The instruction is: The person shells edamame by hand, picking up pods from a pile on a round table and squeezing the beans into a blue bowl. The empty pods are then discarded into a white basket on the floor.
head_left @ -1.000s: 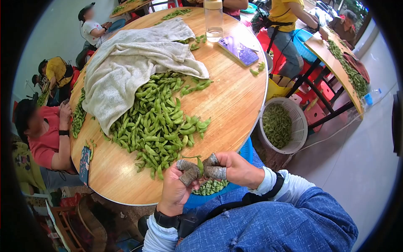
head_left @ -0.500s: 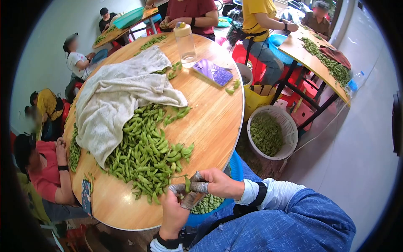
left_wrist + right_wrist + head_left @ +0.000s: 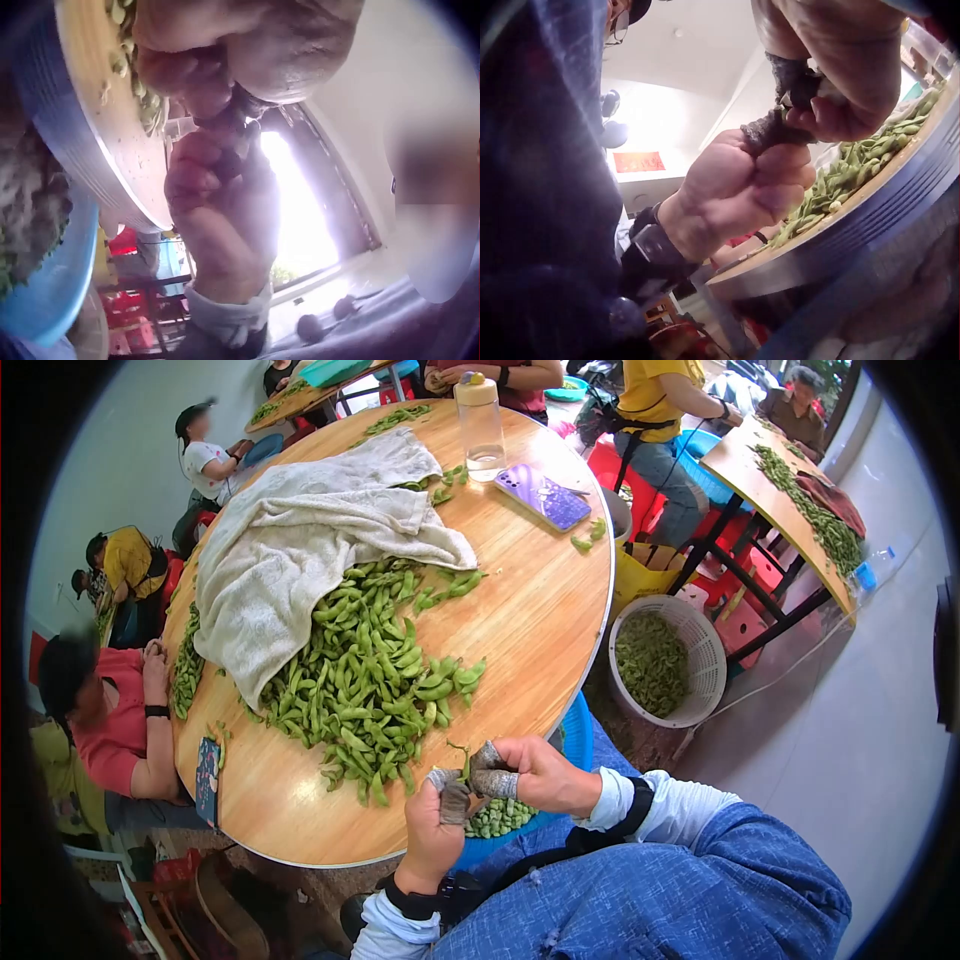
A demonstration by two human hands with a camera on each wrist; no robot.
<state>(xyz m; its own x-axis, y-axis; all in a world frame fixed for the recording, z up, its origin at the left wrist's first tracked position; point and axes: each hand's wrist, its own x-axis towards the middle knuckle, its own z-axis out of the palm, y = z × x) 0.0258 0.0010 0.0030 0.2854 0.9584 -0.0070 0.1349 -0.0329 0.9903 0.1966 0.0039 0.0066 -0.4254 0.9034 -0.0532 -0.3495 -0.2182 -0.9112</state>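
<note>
Between the fingertips of my two hands is a green edamame pod (image 3: 465,767), its thin stem sticking up. My left hand (image 3: 432,838) pinches it from the left, and my right hand (image 3: 550,780) pinches from the right. Grey tape wraps the thumbs and forefingers of both. In the right wrist view, the taped fingertips (image 3: 769,129) meet and mostly cover the pod. Under the hands, a blue basin (image 3: 580,732) holds shelled green beans (image 3: 500,819). A large heap of edamame pods (image 3: 365,670) lies on the round wooden table (image 3: 530,620) just beyond.
A pale towel (image 3: 290,540) covers part of the heap. Farther back stand a water bottle (image 3: 481,430) and a purple phone (image 3: 543,498); a patterned phone (image 3: 207,780) lies at the left edge. A white basket (image 3: 708,670) of pods sits on the floor. People sit around nearby tables.
The head view tilted up, then partly back down. Both hands stay together at the table's edge with the pod; it now sits lower between the fingers, and the left thumb and finger have closed in.
</note>
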